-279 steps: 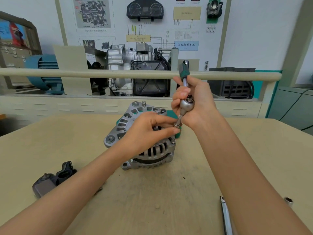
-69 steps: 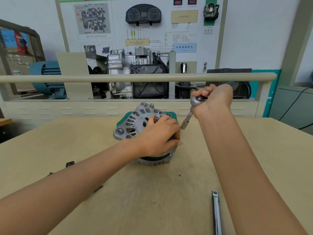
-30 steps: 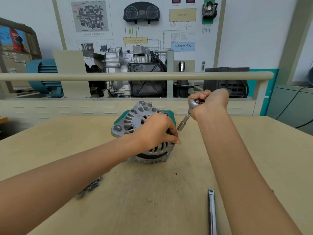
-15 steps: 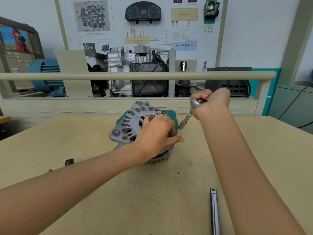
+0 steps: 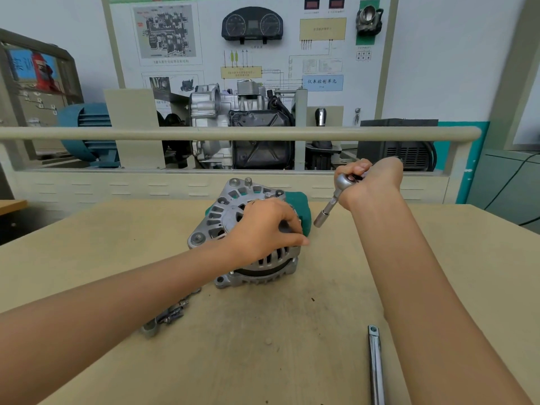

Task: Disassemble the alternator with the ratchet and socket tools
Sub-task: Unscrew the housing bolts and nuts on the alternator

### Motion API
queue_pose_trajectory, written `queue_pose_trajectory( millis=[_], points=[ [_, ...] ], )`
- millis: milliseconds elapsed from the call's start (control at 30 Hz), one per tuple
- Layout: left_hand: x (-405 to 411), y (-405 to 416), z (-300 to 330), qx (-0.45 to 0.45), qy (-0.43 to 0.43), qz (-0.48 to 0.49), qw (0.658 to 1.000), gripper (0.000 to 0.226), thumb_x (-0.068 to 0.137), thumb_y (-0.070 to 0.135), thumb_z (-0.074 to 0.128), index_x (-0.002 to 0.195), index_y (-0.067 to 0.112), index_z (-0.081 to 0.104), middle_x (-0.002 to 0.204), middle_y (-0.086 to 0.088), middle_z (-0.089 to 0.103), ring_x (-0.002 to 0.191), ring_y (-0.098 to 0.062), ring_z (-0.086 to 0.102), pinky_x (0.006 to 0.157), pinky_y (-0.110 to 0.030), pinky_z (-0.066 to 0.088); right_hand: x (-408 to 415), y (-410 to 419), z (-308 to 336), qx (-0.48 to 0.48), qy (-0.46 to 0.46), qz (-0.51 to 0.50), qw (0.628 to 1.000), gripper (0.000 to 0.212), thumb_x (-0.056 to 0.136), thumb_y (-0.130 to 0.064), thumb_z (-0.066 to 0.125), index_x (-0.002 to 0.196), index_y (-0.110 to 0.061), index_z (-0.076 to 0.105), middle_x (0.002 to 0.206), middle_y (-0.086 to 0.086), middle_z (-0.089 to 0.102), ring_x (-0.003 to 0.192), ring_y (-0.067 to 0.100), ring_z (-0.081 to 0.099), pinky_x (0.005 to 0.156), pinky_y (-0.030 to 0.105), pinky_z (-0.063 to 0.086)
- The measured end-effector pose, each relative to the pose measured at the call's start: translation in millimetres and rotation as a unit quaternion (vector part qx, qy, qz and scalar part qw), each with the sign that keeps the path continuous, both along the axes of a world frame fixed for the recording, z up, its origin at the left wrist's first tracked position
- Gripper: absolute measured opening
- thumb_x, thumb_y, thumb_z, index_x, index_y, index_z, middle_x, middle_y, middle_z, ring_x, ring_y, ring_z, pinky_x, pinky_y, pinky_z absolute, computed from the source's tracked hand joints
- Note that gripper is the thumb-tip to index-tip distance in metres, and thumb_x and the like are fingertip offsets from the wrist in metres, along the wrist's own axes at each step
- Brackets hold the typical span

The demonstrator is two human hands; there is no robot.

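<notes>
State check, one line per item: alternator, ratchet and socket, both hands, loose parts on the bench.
alternator: on the bench, tilted, housing not yet split
ratchet: held in the air, right of the alternator
socket: on the extension, off the alternator, touching no bolt
left hand: gripping the alternator's top
right hand: gripping the ratchet
removed bolts: lying loose on the bench
metal bar: lying flat, untouched

Silver alternator [image 5: 233,217] on table, seemingly tilted; ratchet [image 5: 344,182] with socket [image 5: 320,219] angled just right, apart.
</notes>
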State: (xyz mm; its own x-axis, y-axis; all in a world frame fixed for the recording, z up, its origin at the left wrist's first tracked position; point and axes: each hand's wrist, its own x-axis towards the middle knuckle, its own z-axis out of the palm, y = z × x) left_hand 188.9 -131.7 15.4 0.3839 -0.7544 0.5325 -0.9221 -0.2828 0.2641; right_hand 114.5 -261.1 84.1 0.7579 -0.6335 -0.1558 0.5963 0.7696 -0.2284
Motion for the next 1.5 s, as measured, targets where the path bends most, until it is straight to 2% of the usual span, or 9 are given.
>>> queue_pose_trajectory(
  millis=[167,267,400,500,600,733,933,1233,1500],
  points=[
    [0,-2,-6,-0.008,-0.045,0.028,0.999,0.025,0.077,0.039,0.07,0.074,0.014,0.066,0.081,0.001,0.065,0.083,-0.014,0.055,0.087,-0.045,0.044,1,3,0,-0.012,0.018,-0.013,1.0,0.02,0.066,0.003,0.022,0.063,-0.014,0.032,0.03,-0.002,0.025,0.024,0.01,0.02,0.031,0.01,0.022],
    [-5,-3,-10,0.024,-0.115,0.079,0.99,0.029,0.081,0.045,0.063,0.075,0.017,0.061,0.082,0.006,0.06,0.091,-0.012,0.051,0.111,-0.058,0.016,1,5,0,-0.013,0.016,-0.025,0.999,0.017,0.055,0.0,0.025,0.061,-0.014,0.031,0.029,-0.002,0.026,0.022,0.01,0.02,0.031,0.01,0.023],
    [-9,-4,-4,0.112,-0.417,0.131,0.892,0.025,0.079,0.043,0.062,0.078,0.018,0.063,0.085,-0.001,0.06,0.092,-0.023,0.06,0.104,-0.059,0.028,0,5,1,-0.018,0.02,-0.019,0.999,0.017,0.06,0.002,0.023,0.061,-0.015,0.029,0.029,-0.002,0.025,0.023,0.01,0.02,0.031,0.01,0.023],
    [-1,-3,8,0.154,-0.492,0.08,0.853,0.029,0.087,0.045,0.046,0.083,0.022,0.065,0.089,-0.003,0.058,0.09,-0.022,0.059,0.104,-0.054,0.033,1,2,0,-0.017,0.025,-0.011,0.999,0.022,0.072,0.002,0.022,0.061,-0.015,0.029,0.029,-0.002,0.025,0.024,0.011,0.019,0.032,0.01,0.023],
    [3,-9,15,0.213,-0.466,0.048,0.857,0.038,0.094,0.046,0.033,0.101,0.025,0.064,0.099,-0.003,0.046,0.102,-0.024,0.044,0.11,-0.048,0.014,2,1,-1,-0.014,0.024,-0.01,1.0,0.022,0.075,0.001,0.024,0.061,-0.015,0.03,0.034,-0.002,0.026,0.027,0.011,0.02,0.032,0.01,0.023],
    [4,-15,13,0.242,-0.39,0.076,0.885,0.043,0.098,0.049,0.026,0.109,0.025,0.059,0.089,0.004,0.039,0.087,-0.016,0.024,0.088,-0.035,0.011,2,-4,-2,0.002,0.02,-0.008,1.0,0.028,0.089,-0.007,0.025,0.063,-0.015,0.032,0.044,-0.002,0.027,0.027,0.01,0.02,0.032,0.01,0.023],
    [-2,-24,11,0.242,-0.358,0.152,0.889,0.055,0.096,0.053,0.027,0.086,0.017,0.067,0.076,0.002,0.055,0.077,-0.017,0.043,0.069,-0.033,0.007,-1,-6,0,0.023,0.006,-0.001,1.0,0.029,0.091,-0.01,0.031,0.062,-0.014,0.033,0.051,-0.002,0.028,0.031,0.009,0.02,0.032,0.01,0.023],
    [1,-15,21,0.292,-0.376,0.053,0.878,0.034,0.098,0.038,0.024,0.093,0.018,0.051,0.086,0.001,0.058,0.081,-0.018,0.045,0.087,-0.034,0.018,-2,-7,-1,0.02,0.011,0.002,1.0,0.027,0.092,-0.012,0.032,0.065,-0.014,0.034,0.054,-0.002,0.028,0.04,0.01,0.021,0.033,0.011,0.023],
    [3,-20,18,0.266,-0.355,0.112,0.889,0.057,0.096,0.053,0.022,0.075,0.019,0.062,0.073,0.003,0.06,0.066,-0.015,0.048,0.07,-0.032,0.009,-1,-10,-1,0.023,0.015,-0.005,1.0,0.026,0.091,-0.011,0.032,0.065,-0.013,0.036,0.053,-0.002,0.028,0.041,0.011,0.022,0.035,0.014,0.024]
  ],
)
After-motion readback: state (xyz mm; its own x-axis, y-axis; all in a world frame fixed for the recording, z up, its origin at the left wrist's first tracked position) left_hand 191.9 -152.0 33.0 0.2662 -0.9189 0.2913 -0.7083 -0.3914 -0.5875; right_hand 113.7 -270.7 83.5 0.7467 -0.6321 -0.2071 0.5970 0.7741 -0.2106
